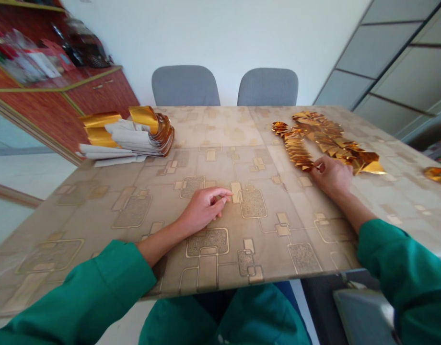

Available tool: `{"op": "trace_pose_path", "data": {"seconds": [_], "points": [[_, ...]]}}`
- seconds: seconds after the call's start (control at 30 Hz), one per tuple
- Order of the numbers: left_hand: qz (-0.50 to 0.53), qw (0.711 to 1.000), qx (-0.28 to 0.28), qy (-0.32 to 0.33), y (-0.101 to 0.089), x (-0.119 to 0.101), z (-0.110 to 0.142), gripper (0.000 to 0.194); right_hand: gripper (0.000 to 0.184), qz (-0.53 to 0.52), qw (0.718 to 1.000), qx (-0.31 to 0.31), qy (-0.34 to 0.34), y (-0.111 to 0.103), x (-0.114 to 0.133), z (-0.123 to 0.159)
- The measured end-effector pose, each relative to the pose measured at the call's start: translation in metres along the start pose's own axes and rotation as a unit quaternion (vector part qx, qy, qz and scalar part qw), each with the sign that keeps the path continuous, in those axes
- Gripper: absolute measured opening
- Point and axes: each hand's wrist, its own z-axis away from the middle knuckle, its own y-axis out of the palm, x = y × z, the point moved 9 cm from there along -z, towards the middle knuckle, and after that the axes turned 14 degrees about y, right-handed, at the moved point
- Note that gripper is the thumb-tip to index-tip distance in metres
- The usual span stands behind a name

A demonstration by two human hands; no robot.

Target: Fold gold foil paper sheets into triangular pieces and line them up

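Observation:
My left hand (204, 209) rests on the patterned table top (220, 127), its fingers loosely curled around nothing. My right hand (331, 177) lies at the lower end of a long heap of folded gold foil (316, 139), with thumb and forefinger pinched on its edge. Far left on the table sits a stack of white paper and gold foil sheets (132, 136), fanned out and away from both hands. A loose piece of gold foil (438, 175) lies at the right table edge.
Two grey chairs (185, 86) (267, 87) stand beyond the far table edge. A red wooden cabinet (101, 91) with bags and clutter on it stands at the back left. Grey panelled doors (382, 57) fill the right side.

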Motion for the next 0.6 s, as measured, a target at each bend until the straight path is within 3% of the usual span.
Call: {"op": "trace_pose_path", "data": {"seconds": [0.2,0.33,0.4,0.47,0.53,0.6], "points": [[-0.008,1.000,0.022,0.006,0.002,0.000,0.001,0.031,0.019,-0.008,0.999,0.032,0.018,0.000,0.002,0.006],[-0.138,0.986,0.027,0.090,-0.019,-0.014,-0.010,0.028,0.020,-0.033,0.999,0.024,0.021,-0.016,0.007,0.015],[-0.261,0.951,0.031,0.161,-0.044,-0.026,-0.024,0.027,0.021,-0.052,0.998,0.006,0.017,-0.024,0.016,0.020],[-0.392,0.901,0.015,0.185,-0.084,-0.031,-0.042,0.031,0.022,-0.087,0.996,-0.010,-0.004,-0.031,0.034,0.028],[-0.506,0.850,-0.022,0.147,-0.139,-0.031,-0.062,0.036,0.024,-0.124,0.991,-0.010,-0.040,-0.033,0.061,0.038],[-0.565,0.821,0.012,0.076,-0.188,-0.020,-0.079,0.035,0.027,-0.164,0.982,0.002,-0.092,-0.033,0.093,0.051]]}}
